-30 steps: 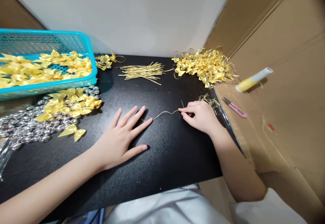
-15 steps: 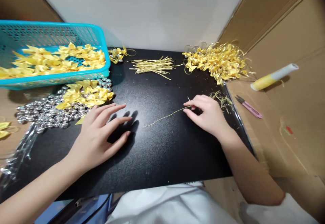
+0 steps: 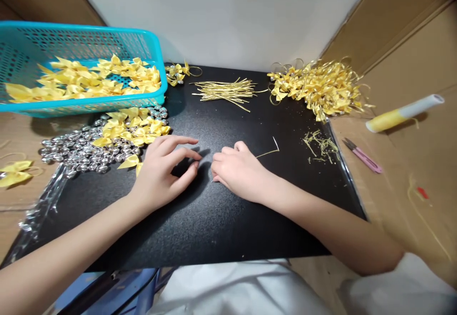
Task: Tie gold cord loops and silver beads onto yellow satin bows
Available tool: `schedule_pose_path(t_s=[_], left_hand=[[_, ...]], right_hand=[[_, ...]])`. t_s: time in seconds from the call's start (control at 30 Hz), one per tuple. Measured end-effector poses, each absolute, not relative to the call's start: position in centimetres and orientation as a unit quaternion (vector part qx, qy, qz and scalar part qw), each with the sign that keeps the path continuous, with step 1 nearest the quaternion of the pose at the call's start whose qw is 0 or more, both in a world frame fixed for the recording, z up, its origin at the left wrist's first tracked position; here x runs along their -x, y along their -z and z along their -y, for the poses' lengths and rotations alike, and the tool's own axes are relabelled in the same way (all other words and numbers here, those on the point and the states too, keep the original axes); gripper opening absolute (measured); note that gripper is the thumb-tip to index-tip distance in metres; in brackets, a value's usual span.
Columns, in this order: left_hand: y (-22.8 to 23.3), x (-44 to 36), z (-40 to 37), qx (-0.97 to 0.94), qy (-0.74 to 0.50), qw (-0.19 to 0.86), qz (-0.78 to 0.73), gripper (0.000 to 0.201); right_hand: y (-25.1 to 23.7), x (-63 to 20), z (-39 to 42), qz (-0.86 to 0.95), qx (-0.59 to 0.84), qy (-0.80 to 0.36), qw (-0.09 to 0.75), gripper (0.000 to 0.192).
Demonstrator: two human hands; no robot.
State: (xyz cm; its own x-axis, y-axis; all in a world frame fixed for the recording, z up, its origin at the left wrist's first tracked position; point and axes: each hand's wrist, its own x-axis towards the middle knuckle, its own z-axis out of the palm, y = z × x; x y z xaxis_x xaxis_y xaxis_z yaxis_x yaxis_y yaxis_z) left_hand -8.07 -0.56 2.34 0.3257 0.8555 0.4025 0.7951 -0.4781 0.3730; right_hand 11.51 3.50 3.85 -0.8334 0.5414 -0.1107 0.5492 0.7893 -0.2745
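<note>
My right hand (image 3: 240,171) rests on the black mat (image 3: 228,219) with its fingers curled over a thin gold wire (image 3: 268,152), whose free end sticks out to the right. My left hand (image 3: 162,169) hovers just to the left of it, fingers apart and holding nothing. A loose yellow ribbon bow (image 3: 131,162) lies under the left hand's edge. Behind it are a pile of yellow bows (image 3: 132,128) and several silver beads (image 3: 76,150).
A teal basket (image 3: 89,107) of yellow bows stands at the back left. A bundle of gold wires (image 3: 226,91) and a heap of finished gold-looped bows (image 3: 321,88) lie at the back. Wire scraps (image 3: 321,144), pink snips (image 3: 362,154) and a yellow-white tube (image 3: 403,113) sit at right on cardboard.
My right hand has slid left along the wire toward the mat's middle. My left hand lifted off the wire, moved left toward the bows, then came back close to the right hand.
</note>
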Motion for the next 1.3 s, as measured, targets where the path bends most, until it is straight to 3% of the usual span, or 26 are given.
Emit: schedule_pose_path(t_s=[0.1,0.23,0.3,0.4,0.63,0.77,1.03,1.3], left_hand=[[-2.2,7.2,0.0,-0.754,-0.339,0.172,-0.536,0.01],[-2.1,4.1,-1.6,-0.479,-0.502,0.516,-0.502,0.021],[-2.1,2.2,-2.8,-0.388,-0.49,0.666,-0.408,0.031],[-2.0,-0.3,-4.2,-0.369,-0.425,0.766,-0.31,0.045],[-1.0,-1.2,-4.9,-0.393,-0.334,0.809,-0.281,0.036],[-0.6,-0.8,-4.7,-0.403,-0.333,0.797,-0.303,0.029],[0.1,-0.5,-4.5,-0.5,-0.332,0.715,-0.358,0.032],[-0.1,-0.5,-4.3,-0.528,-0.33,0.689,-0.372,0.032]], right_hand=[[-3.7,-12.0,-3.5,-0.935,-0.297,0.19,-0.033,0.016],[-3.7,-13.4,-4.3,-0.858,-0.334,0.328,-0.213,0.013],[-3.6,-14.1,-4.7,-0.81,-0.347,0.356,-0.312,0.016],[-3.1,-15.2,-4.9,-0.735,-0.381,0.385,-0.407,0.019],[-1.1,-17.1,-3.7,-0.632,-0.413,0.459,-0.468,0.025],[-0.5,-17.4,-3.3,-0.61,-0.428,0.455,-0.487,0.013],[-1.7,-19.2,-3.8,-0.731,-0.406,0.304,-0.455,0.018],[-1.6,-19.0,-3.9,-0.777,-0.413,0.203,-0.431,0.006]])
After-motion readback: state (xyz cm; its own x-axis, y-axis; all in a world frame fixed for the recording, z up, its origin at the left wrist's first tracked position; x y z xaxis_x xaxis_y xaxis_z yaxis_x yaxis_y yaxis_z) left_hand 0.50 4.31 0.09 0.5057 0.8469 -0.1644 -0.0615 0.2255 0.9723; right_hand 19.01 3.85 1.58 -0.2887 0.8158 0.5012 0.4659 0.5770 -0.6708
